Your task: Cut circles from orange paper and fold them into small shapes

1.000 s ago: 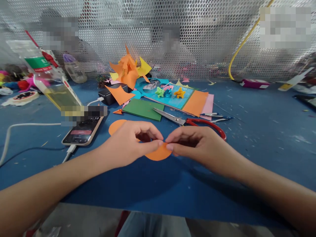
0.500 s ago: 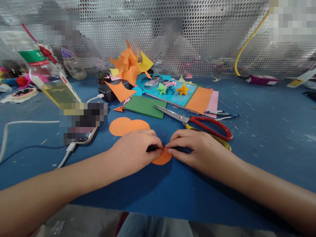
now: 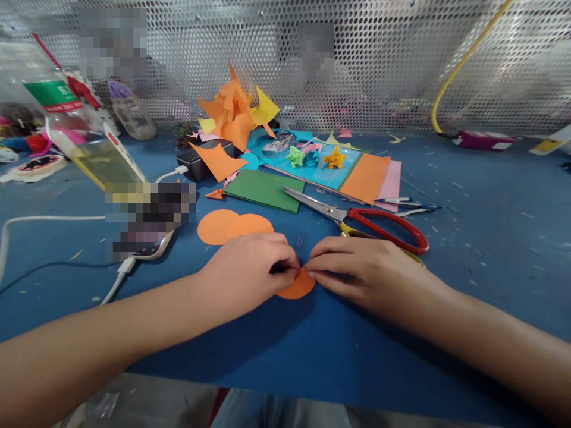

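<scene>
My left hand (image 3: 250, 274) and my right hand (image 3: 363, 274) meet fingertip to fingertip on a small orange paper disc (image 3: 298, 288) that lies on the blue table (image 3: 491, 238). Both hands pinch its upper edge with closed fingers, and only its lower half shows. Two more orange paper circles (image 3: 232, 226) lie overlapping just beyond my left hand. Red-handled scissors (image 3: 366, 221) rest behind my right hand.
A phone (image 3: 147, 245) on a white cable lies to the left. Sheets of green (image 3: 265, 189), blue, orange and pink paper, small folded paper figures (image 3: 312, 157) and a heap of orange and yellow offcuts (image 3: 236, 116) sit in front of a perforated metal screen. Plastic bottles (image 3: 80, 119) stand at far left.
Both hands came down from slightly above the table and now press the orange disc onto it. The view shifted, revealing the two other circles.
</scene>
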The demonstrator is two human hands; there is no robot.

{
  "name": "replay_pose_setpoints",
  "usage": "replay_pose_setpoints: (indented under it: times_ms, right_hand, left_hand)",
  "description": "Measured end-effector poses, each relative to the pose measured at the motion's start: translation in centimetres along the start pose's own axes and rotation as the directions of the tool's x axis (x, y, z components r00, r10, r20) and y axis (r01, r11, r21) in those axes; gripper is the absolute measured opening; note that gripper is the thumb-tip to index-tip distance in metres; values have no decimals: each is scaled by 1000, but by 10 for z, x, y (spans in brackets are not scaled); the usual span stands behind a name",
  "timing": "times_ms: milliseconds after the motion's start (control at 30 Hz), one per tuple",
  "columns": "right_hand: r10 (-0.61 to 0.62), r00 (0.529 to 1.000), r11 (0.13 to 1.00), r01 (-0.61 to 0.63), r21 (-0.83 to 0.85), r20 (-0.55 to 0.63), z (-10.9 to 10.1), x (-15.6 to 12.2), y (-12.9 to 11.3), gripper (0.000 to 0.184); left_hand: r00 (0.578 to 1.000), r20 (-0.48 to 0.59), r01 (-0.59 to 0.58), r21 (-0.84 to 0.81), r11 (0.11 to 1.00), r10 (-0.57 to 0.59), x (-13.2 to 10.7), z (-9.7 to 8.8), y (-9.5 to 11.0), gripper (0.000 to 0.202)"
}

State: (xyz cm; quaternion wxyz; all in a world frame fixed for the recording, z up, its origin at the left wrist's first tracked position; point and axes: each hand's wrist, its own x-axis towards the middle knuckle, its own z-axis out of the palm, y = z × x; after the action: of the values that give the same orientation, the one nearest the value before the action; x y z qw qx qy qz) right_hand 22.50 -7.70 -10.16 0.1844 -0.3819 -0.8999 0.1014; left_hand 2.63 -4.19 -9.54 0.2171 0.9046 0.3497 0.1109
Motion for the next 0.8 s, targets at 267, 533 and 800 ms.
replay_pose_setpoints:
  times_ms: [267, 533, 800]
  right_hand:
    - [-54, 998, 996, 57, -66, 44, -1, 1, 0, 25]
    - [-89, 995, 995, 91, -43, 41, -3, -2, 3, 23]
    - [-45, 997, 999, 45, -5, 67, -8, -6, 3, 23]
  left_hand:
    - [998, 45, -49, 112, 993, 45, -2, -2, 2, 19]
    - [997, 61, -61, 157, 986, 52, -6, -6, 2, 19]
    - [999, 37, 0, 109, 994, -4, -5, -6, 2, 19]
